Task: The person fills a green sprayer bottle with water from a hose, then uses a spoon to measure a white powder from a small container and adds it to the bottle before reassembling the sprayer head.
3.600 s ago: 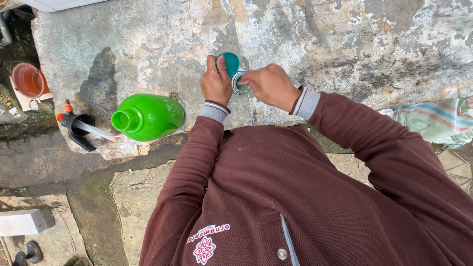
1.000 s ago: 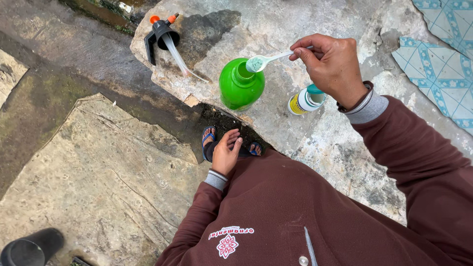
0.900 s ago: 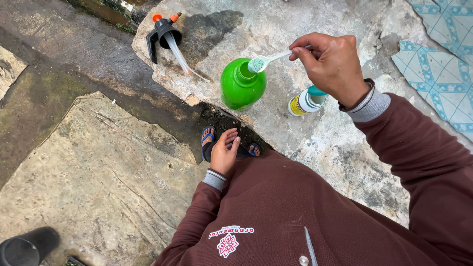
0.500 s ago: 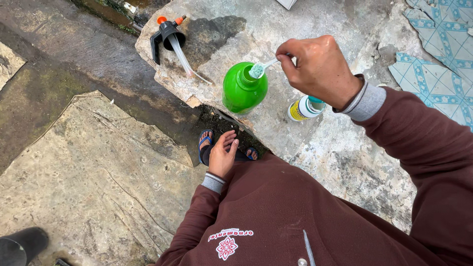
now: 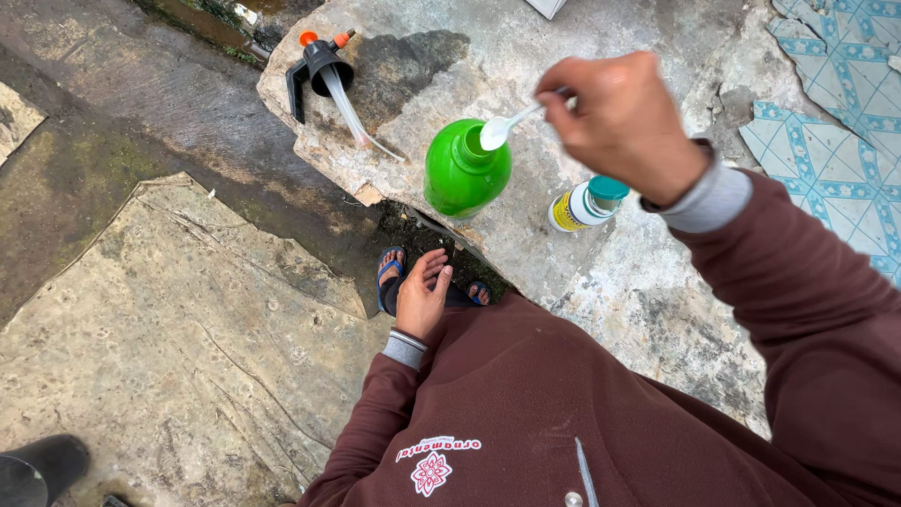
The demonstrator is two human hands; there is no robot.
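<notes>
My right hand [image 5: 624,124] pinches the handle of a small white plastic spoon [image 5: 502,127], whose bowl hovers over the open neck of a green bottle [image 5: 465,169] standing on a grey stone slab [image 5: 657,272]. Just right of the bottle stands a small white and yellow container with a teal cap [image 5: 587,202]. My left hand [image 5: 422,296] rests low near my knee, fingers loosely apart, holding nothing. A black spray head with orange tips and a clear tube [image 5: 324,75] lies on the slab's far left end.
My feet in blue sandals [image 5: 389,272] stand in the dark gap below the slab. Blue patterned tiles [image 5: 835,160] lie at the right. Cracked stone paving [image 5: 188,319] spreads to the left, and a dark round object [image 5: 38,469] sits at the bottom left corner.
My right hand has moved the spoon from beside the bottle to over its neck. My left hand has stayed by my knee.
</notes>
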